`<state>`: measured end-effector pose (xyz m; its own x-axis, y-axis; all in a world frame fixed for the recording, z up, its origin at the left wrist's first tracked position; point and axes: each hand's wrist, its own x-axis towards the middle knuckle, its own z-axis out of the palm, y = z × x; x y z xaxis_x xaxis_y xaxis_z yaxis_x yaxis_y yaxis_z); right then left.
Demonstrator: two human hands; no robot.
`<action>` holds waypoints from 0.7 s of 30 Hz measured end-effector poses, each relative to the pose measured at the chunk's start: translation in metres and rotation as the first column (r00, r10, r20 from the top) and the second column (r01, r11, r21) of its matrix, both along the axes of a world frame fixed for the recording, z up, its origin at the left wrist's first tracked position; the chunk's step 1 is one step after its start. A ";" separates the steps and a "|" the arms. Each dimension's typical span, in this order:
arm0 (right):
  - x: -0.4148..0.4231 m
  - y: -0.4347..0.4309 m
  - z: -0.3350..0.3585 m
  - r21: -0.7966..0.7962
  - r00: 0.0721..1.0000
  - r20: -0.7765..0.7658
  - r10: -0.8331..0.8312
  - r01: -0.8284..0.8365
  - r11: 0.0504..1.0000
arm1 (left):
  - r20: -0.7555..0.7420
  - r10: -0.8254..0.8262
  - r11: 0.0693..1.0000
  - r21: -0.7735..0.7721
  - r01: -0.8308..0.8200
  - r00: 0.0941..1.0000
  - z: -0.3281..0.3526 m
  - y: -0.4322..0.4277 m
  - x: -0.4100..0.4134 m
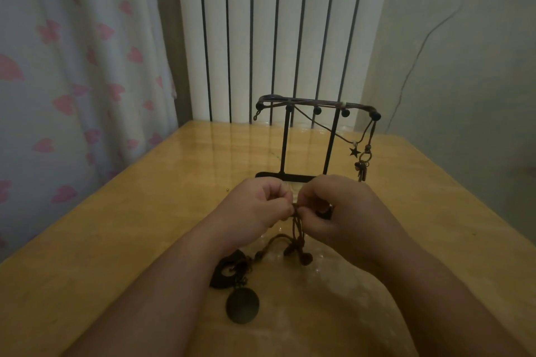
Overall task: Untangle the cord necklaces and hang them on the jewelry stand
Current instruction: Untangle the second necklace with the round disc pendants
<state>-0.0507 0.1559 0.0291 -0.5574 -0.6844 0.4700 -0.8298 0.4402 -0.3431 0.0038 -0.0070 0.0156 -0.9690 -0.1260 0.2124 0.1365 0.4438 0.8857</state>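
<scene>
Low in the centre of the frame a dark disc pendant (242, 305) lies flat on the worktop (116, 240). A ring-shaped dark piece (224, 271) sits just above it. Their cords run up into the tangled cords (294, 243) below the hands. At mid-frame the left hand (258, 206) and right hand (343, 211) meet knuckle to knuckle, the fingertips of both pinched on the same knot. If they pull apart rather than loosen, the knot will likely cinch tighter, and a lift would drag the pendants along. Just beyond, the jewelry stand (307, 136) has its base near the knuckles. A jerk forward could knock it and shake off the star pendant (354, 151) necklace hanging at its right end.
</scene>
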 end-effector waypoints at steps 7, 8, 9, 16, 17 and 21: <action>0.000 -0.003 0.002 0.094 0.999 -0.034 -0.013 0.017 0.995 | 0.032 -0.028 0.999 -0.036 0.030 0.999 0.001 0.001 0.001; 0.000 -0.004 0.002 0.111 1.000 -0.025 -0.017 0.020 0.994 | 0.034 -0.037 0.998 -0.039 0.039 0.999 0.001 0.001 0.001; 0.001 -0.004 0.003 0.125 1.000 -0.009 -0.022 0.023 0.992 | 0.035 -0.048 0.998 -0.038 0.049 0.998 0.001 0.001 0.001; 0.002 -0.005 0.000 0.065 0.987 0.160 0.000 -0.010 0.998 | 0.050 -0.079 0.996 0.045 0.077 0.996 -0.002 0.000 0.000; 0.002 -0.004 -0.002 0.025 0.982 0.187 0.015 -0.020 0.999 | 0.047 -0.088 0.994 0.065 0.085 0.995 -0.001 0.000 0.000; 0.000 -0.005 -0.007 -0.145 0.957 0.285 0.062 -0.020 0.989 | 0.028 -0.116 0.988 0.109 0.113 0.993 0.000 0.002 0.001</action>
